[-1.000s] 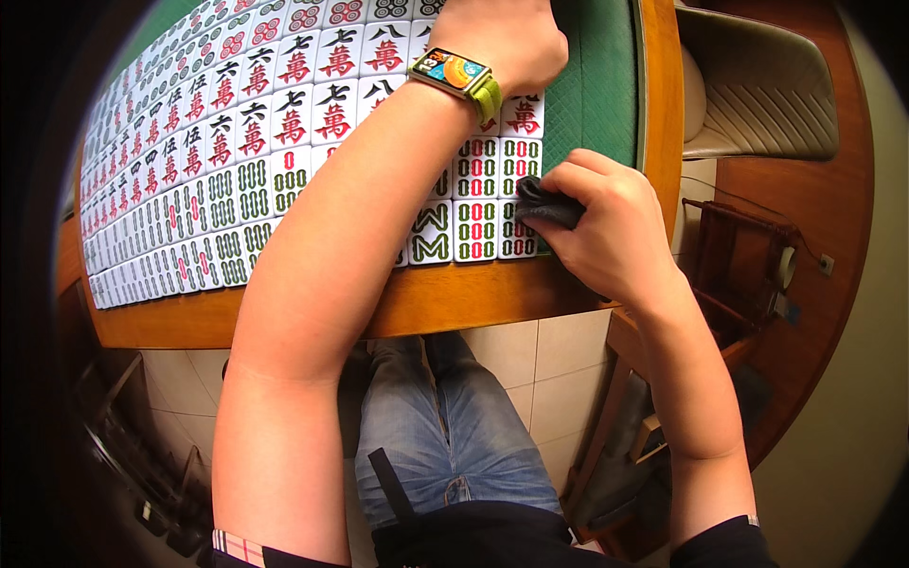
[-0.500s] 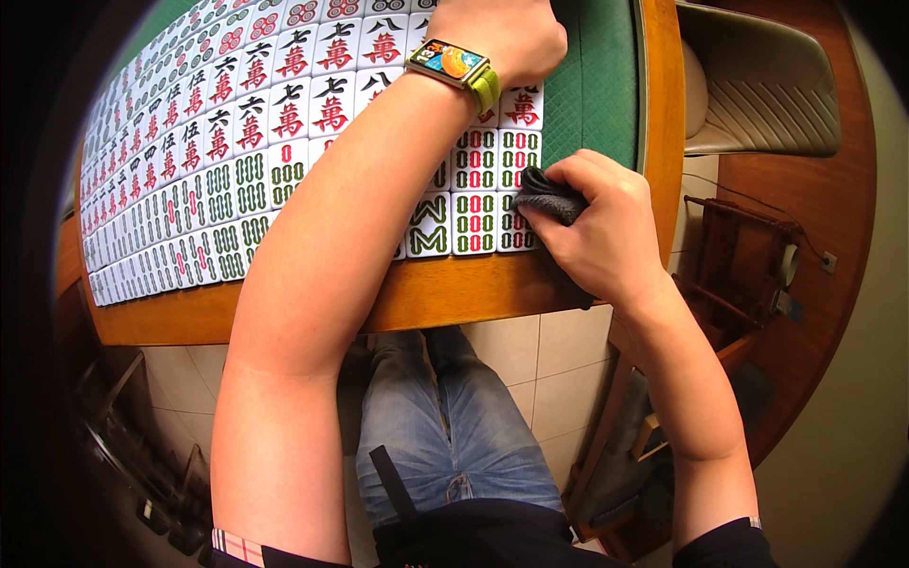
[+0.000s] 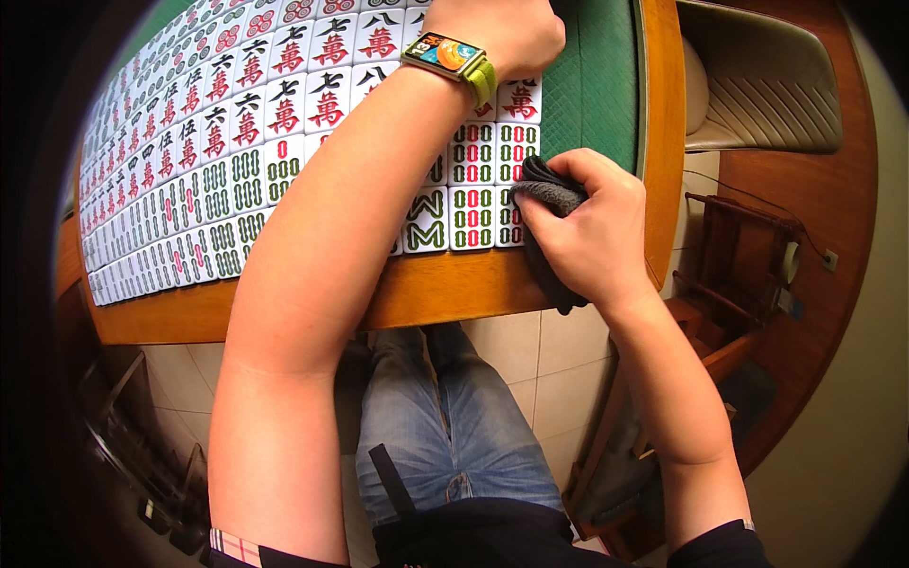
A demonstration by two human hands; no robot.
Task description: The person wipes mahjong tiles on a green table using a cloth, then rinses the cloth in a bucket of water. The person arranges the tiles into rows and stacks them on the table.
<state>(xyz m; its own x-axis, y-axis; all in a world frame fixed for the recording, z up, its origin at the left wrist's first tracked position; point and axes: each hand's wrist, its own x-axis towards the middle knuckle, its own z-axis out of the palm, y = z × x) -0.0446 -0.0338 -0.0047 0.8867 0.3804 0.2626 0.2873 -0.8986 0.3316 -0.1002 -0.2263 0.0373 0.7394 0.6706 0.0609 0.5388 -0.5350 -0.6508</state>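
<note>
Rows of white mahjong tiles (image 3: 327, 99) lie face up, packed edge to edge, with red, green and black markings. A dark grey cloth (image 3: 554, 194) is bunched in my right hand (image 3: 601, 222), its fingers closed round it at the right end of the two nearest rows. The cloth touches or overlaps the end tiles, and its loose end hangs over the table's front edge. My left arm, with a green-strapped watch (image 3: 450, 59), reaches across the rows and covers several tiles. My left hand (image 3: 507, 33) is over the far right tiles; its fingers are hidden.
The tiles lie on the green padded top of a table with a wooden rim (image 3: 445, 289). A padded chair (image 3: 772, 80) stands beyond the right edge. Wooden furniture (image 3: 739, 256) is lower right, with a cable near it. Dark metal frames stand at lower left on the tiled floor.
My right hand has moved slightly to the left and pulled in a little, and more of the cloth's hanging end shows below it. My left hand has barely shifted.
</note>
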